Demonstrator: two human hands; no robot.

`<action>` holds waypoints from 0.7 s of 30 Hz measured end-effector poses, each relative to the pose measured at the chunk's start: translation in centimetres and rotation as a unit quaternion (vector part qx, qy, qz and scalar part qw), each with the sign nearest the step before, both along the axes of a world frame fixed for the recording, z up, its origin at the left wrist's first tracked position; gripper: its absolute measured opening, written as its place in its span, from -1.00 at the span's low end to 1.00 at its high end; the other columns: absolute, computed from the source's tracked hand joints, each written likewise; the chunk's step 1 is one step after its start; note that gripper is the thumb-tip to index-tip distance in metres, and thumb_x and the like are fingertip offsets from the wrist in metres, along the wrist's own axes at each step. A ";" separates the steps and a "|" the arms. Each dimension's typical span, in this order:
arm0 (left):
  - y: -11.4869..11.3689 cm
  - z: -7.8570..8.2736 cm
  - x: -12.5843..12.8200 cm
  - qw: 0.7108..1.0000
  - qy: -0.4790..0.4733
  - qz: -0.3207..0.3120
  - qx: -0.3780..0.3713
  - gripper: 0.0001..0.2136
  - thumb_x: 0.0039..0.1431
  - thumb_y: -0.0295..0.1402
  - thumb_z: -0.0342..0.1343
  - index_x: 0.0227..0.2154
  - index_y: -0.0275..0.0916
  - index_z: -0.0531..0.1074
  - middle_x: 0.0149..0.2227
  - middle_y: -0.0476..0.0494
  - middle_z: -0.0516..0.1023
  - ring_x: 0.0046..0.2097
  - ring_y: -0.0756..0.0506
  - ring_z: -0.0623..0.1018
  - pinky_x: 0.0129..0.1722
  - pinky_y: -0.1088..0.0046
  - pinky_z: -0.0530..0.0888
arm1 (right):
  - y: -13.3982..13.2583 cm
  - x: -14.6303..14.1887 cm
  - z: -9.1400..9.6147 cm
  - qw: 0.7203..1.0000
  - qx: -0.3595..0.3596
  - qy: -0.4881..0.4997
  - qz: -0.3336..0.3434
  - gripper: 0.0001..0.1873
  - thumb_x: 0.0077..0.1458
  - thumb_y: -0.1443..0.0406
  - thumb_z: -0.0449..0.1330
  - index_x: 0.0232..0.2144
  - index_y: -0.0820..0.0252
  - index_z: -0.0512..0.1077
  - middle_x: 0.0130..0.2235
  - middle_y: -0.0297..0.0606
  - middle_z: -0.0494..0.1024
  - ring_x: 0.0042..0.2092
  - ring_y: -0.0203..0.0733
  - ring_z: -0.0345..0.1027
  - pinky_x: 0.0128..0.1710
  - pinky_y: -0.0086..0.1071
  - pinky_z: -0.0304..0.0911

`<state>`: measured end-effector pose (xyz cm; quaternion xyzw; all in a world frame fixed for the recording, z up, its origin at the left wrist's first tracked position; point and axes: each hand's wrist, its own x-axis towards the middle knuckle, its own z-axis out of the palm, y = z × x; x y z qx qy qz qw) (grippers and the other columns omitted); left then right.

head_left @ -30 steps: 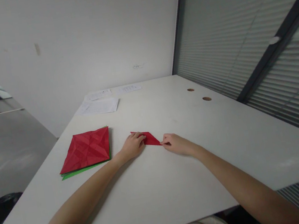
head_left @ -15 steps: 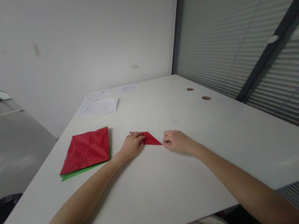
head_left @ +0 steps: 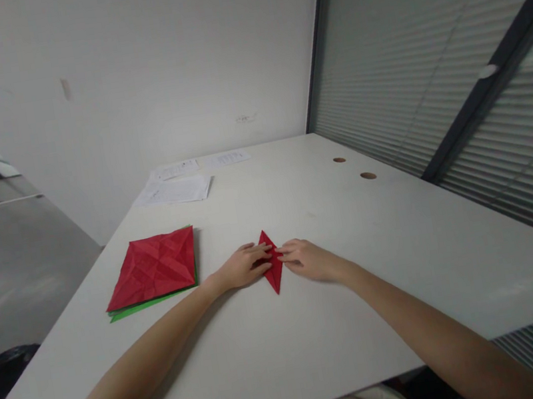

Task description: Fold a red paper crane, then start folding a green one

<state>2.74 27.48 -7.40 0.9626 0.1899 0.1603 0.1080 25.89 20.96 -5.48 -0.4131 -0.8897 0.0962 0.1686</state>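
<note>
A small red folded paper point(head_left: 275, 277) lies flat on the white table, a narrow diamond with one point towards me and the other away. From the left, my left hand point(head_left: 244, 266) rests on it, palm down, its fingers stretched over the paper's left side and middle. The fingertips of my right hand point(head_left: 310, 260) touch the right edge, fingers extended and slightly apart. Between them, the hands cover the paper's middle. Left of my left hand lies a larger creased red paper point(head_left: 155, 265), on top of a green sheet point(head_left: 149, 305).
Printed white sheets point(head_left: 177, 190) lie at the back left of the white table point(head_left: 290, 351). Two round holes point(head_left: 368, 176) pierce the tabletop at the right. A wall stands behind, blinds point(head_left: 502, 122) along the right. A black bag point(head_left: 1, 379) is beside the table's left edge.
The small red paper has turned, from lying sideways to pointing towards and away from me. My left hand has shifted slightly right; my right hand has uncurled and moved left onto the paper's edge.
</note>
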 end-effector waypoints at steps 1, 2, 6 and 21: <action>-0.3 0.0 0.2 1.000 0.000 0.014 0.003 -0.72 0.29 -0.29 0.00 0.02 -0.17 0.41 0.18 -0.22 0.38 0.16 -0.13 0.42 0.22 0.17 0.26 | 0.0 0.0 0.1 1.000 -0.001 -0.006 -0.002 -0.69 0.20 0.36 0.08 -0.08 0.19 0.54 0.07 -0.06 0.50 0.07 -0.03 0.34 0.09 -0.10 0.22; -0.5 0.1 0.3 1.000 0.000 0.027 0.006 -0.68 0.28 -0.26 0.02 0.06 -0.19 0.37 0.18 -0.24 0.38 0.16 -0.14 0.42 0.22 0.16 0.25 | -0.1 0.0 0.2 1.000 -0.002 -0.014 -0.004 -0.70 0.20 0.34 0.09 -0.09 0.20 0.55 0.08 -0.06 0.49 0.08 -0.01 0.33 0.10 -0.09 0.22; -1.2 0.1 0.5 0.999 0.009 0.048 0.014 -0.49 0.27 -0.18 0.02 0.22 -0.27 0.16 0.20 -0.31 0.34 0.23 -0.16 0.34 0.23 0.13 0.22 | -0.4 -0.1 0.9 0.999 -0.014 -0.045 0.006 -0.74 0.18 0.31 0.12 -0.13 0.20 0.56 0.12 -0.08 0.45 0.13 0.03 0.29 0.14 -0.06 0.19; -1.0 -0.4 0.1 0.993 0.078 0.046 0.074 -0.25 0.22 0.07 -0.06 0.32 -0.32 -0.03 0.33 -0.45 0.02 0.35 -0.27 0.08 0.27 0.03 0.07 | -0.8 -0.3 1.1 0.997 -0.063 -0.051 -0.012 -0.60 0.18 0.27 0.12 0.06 0.20 0.45 0.21 -0.13 0.33 0.30 0.06 0.06 0.26 -0.07 0.01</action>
